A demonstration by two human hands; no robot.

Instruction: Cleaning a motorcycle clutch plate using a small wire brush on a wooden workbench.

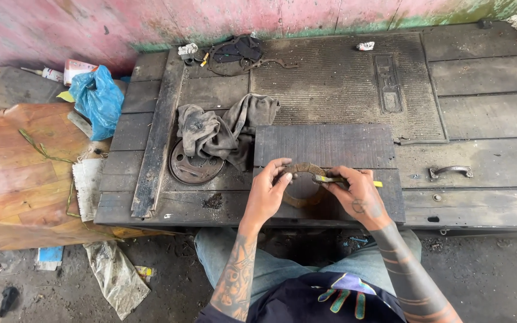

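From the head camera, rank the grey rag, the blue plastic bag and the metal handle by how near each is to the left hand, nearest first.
Measured from the left hand:
1. Grey rag, just up and left on the dark boards.
2. Metal handle, off to the right, past the right hand.
3. Blue plastic bag, far left, beyond the boards' edge.

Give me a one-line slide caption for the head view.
Left hand steadies a rusty ring on a dark board while the right hand works it with a yellow-handled tool.

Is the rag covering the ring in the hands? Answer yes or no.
No: the rag lies apart from the ring, up and left of it.
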